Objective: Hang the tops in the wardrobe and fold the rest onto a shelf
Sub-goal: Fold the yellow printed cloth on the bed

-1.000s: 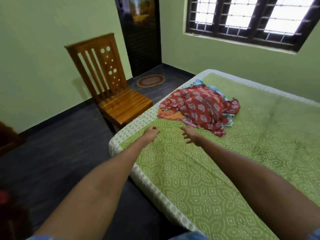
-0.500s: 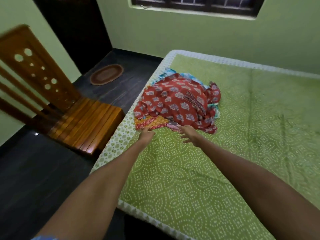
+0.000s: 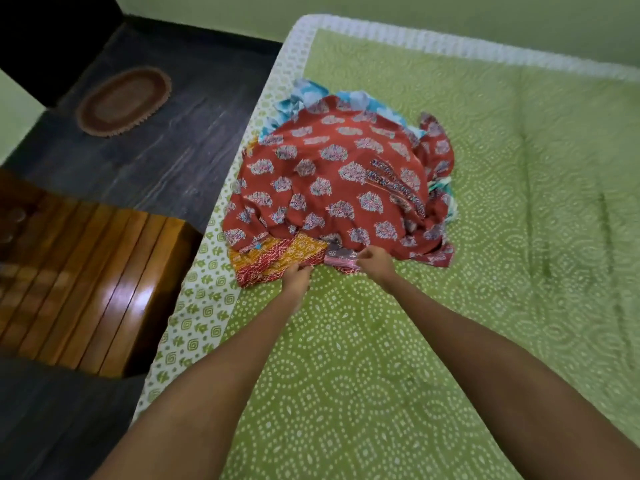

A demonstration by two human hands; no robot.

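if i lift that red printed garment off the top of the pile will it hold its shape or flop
Likely flop: the red printed garment lies crumpled in soft folds over the clothes pile. It probably is light, thin cloth, judging by its draped edges. It may drag the blue garment beneath, since they overlap on the green bedspread.

Soft, even, fairly dim light falls on the bed [image 3: 485, 306]. A white glare patch shines on the wooden chair seat [image 3: 114, 292] left of it. Wide-angle bending curves the bed's edges; the chair looks blurred.
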